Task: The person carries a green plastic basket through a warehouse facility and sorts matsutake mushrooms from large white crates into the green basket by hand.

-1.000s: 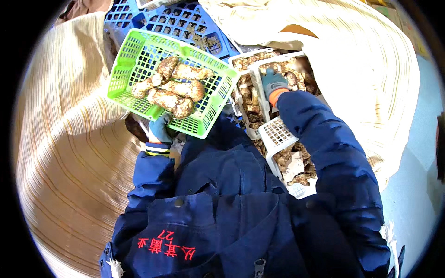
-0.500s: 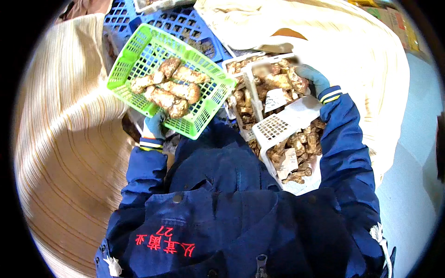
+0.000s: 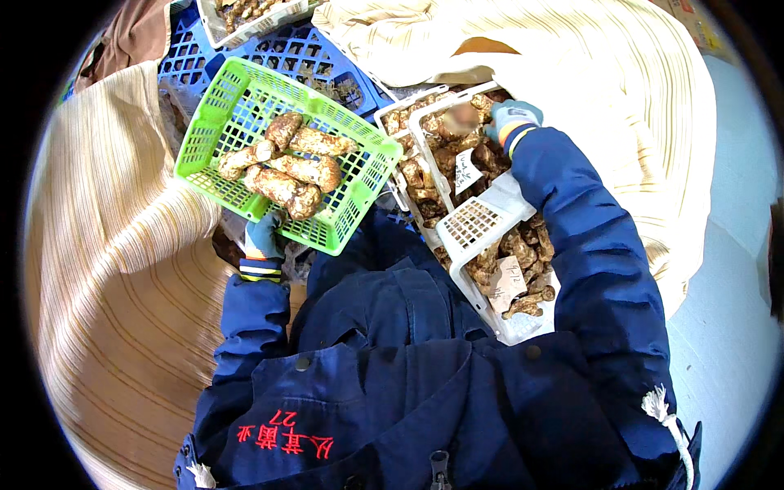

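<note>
A green plastic basket (image 3: 371, 184) with openwork sides hangs tilted on the left, holding several thick brown-and-cream mushrooms (image 3: 282, 189). My left hand (image 3: 263, 237), in a grey-blue glove, is closed on its near rim. Right of it stands a white plastic basket (image 3: 433, 155) heaped with similar mushrooms (image 3: 445, 159) and a paper slip (image 3: 466, 170). My right hand (image 3: 514, 120), gloved too, reaches into that basket's far right corner. Its fingers are bent down among the mushrooms; the tips are hidden, so what they grip does not show.
Nearer me, another white basket (image 3: 523, 328) holds smaller mushrooms and a paper tag (image 3: 508, 282). Blue plastic grating (image 3: 298, 51) lies beyond the green basket, with a white tray (image 3: 245, 31) of mushrooms on it. Striped cream cloth (image 3: 106, 269) drapes both sides.
My right hand has moved left and slightly up, from the basket's right edge to its far corner. The green basket sits slightly lower and further left, still in my left hand.
</note>
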`<action>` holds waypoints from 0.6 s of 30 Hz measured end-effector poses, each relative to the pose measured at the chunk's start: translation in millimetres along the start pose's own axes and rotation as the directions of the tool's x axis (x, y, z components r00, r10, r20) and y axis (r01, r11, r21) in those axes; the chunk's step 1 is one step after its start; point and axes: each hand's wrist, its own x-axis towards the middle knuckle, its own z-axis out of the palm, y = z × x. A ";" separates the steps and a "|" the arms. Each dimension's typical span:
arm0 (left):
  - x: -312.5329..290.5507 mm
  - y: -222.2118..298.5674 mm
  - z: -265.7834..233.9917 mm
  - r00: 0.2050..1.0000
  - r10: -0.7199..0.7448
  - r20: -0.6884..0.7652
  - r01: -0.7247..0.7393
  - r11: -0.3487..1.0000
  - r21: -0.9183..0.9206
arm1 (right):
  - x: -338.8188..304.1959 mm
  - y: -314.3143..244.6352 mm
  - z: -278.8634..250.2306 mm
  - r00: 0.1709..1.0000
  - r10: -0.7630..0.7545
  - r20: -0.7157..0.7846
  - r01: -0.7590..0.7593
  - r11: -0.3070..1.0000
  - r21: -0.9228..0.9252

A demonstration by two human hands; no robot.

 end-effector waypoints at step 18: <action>18.2 -23.5 -30.4 0.999 0.033 0.002 -0.033 0.996 0.085 | 35.3 -88.1 158.4 0.914 -0.375 0.156 0.406 0.857 -0.316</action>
